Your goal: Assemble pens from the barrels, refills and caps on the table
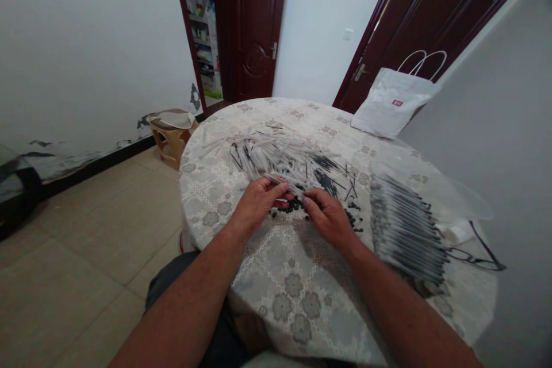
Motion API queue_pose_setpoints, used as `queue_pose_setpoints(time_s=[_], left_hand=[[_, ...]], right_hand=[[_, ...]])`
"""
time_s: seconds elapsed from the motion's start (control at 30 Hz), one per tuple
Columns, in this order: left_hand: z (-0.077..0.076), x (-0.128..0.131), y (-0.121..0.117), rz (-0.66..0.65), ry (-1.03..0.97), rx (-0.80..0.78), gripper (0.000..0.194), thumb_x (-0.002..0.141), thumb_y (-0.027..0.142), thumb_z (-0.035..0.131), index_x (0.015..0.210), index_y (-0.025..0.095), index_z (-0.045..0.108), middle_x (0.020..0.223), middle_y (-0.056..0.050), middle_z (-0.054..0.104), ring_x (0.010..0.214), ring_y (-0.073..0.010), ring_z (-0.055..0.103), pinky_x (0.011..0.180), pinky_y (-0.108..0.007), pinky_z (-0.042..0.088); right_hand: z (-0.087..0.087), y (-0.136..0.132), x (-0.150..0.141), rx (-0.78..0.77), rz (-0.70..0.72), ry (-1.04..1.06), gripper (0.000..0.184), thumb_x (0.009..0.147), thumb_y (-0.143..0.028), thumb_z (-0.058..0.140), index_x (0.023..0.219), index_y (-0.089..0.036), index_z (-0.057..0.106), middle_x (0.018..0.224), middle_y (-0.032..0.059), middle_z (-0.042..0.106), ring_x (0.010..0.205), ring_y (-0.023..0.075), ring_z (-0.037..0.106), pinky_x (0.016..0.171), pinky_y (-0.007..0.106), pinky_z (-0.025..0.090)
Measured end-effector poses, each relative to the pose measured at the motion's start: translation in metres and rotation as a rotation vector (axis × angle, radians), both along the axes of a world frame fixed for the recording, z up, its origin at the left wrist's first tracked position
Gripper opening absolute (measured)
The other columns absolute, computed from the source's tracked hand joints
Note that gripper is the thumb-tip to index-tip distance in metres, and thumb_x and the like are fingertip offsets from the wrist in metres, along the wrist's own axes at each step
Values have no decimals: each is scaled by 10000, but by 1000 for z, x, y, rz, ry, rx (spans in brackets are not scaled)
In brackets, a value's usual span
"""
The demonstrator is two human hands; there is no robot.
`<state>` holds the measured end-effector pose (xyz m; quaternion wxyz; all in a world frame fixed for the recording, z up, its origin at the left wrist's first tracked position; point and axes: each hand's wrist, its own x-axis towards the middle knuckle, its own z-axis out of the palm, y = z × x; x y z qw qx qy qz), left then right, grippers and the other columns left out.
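Note:
A thin, translucent whitish pen barrel (295, 189) is held between my two hands over the table. My left hand (257, 201) pinches it near its left end. At its right end, the fingers of my right hand (328, 214) are closed on it; whether they also hold a small part is hidden. Just beyond my hands lies a loose heap of similar pale barrels (271, 152). Thin black sticks (326, 183), like pen refills, lie at the heap's right side. Small black pieces (287, 207) are scattered under and between my hands.
Many dark-tipped pens (405, 230) lie in a stacked row at the right, with clear plastic (461, 195) behind. Eyeglasses (474, 259) rest near the right edge. A white paper bag (392, 100) stands at the back of the round, cloth-covered table (297, 282). A stool (170, 141) stands at left.

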<state>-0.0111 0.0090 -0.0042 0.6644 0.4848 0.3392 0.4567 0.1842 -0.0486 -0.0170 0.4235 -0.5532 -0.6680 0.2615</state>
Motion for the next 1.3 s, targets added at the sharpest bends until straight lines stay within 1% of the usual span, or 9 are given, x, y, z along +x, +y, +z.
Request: queue_pose_setpoints(time_s=[0.1,0.23,0.33,0.5,0.63,0.87,1.07,1.2,1.3], left_hand=[[-2,2,3,-19,81,68,298,854,413,721,972,144,672,944,-86,745,852,-217,737,711,-338,607],[-4,4,10,-13,374,299,233,907,386,636,994,177,686,934,-69,750,848,-205,724,679,-293,557],[-6,6,15,5,646,509,179,916,317,622,1031,204,699,959,-52,752,879,-199,708,771,-314,539],[-3,26,16,-54,1098,847,249,898,238,651,1140,206,700,1078,-89,721,1042,-250,667,922,-366,495],[5,49,9,-98,1340,967,247,911,268,636,1148,234,698,1076,-99,669,1035,-263,645,870,-361,500],[7,74,-13,-282,1224,1262,263,933,250,599,1184,248,676,1111,-92,648,1058,-254,596,933,-395,486],[-23,100,-45,-386,1035,1559,340,952,379,602,1261,243,647,1365,-125,583,1374,-327,433,1171,-539,308],[-39,119,-51,-398,963,1650,309,998,322,515,1260,231,653,1355,-120,600,1396,-325,411,1204,-552,247],[-43,126,-45,-394,981,1657,252,1006,297,494,1121,196,694,1279,-134,625,1350,-315,448,1196,-529,266]], right_hand=[[4,3,8,14,-10,-15,240,986,-419,550,1038,-225,681,750,-7,669,628,150,596,600,256,462],[13,10,26,157,-290,92,270,974,-445,559,1029,-203,664,704,-17,642,572,139,553,567,255,440],[16,15,41,250,-437,171,277,968,-451,557,1040,-199,647,714,-18,646,550,136,536,556,258,436],[12,19,50,299,-473,144,270,954,-432,572,1073,-204,655,789,14,695,658,173,614,647,291,483],[10,19,48,346,-467,95,243,961,-398,564,1071,-206,665,822,23,709,714,188,647,702,308,499],[10,21,52,379,-488,98,227,969,-376,550,1078,-212,664,850,22,716,765,192,669,724,307,504],[17,21,60,452,-547,180,246,975,-400,549,1097,-209,644,811,8,703,719,169,652,709,291,508],[25,20,68,478,-590,237,257,977,-414,551,1102,-204,631,810,13,694,697,162,636,664,276,499],[29,19,73,494,-614,245,262,977,-422,545,1087,-198,626,789,15,681,689,161,630,645,272,493]])
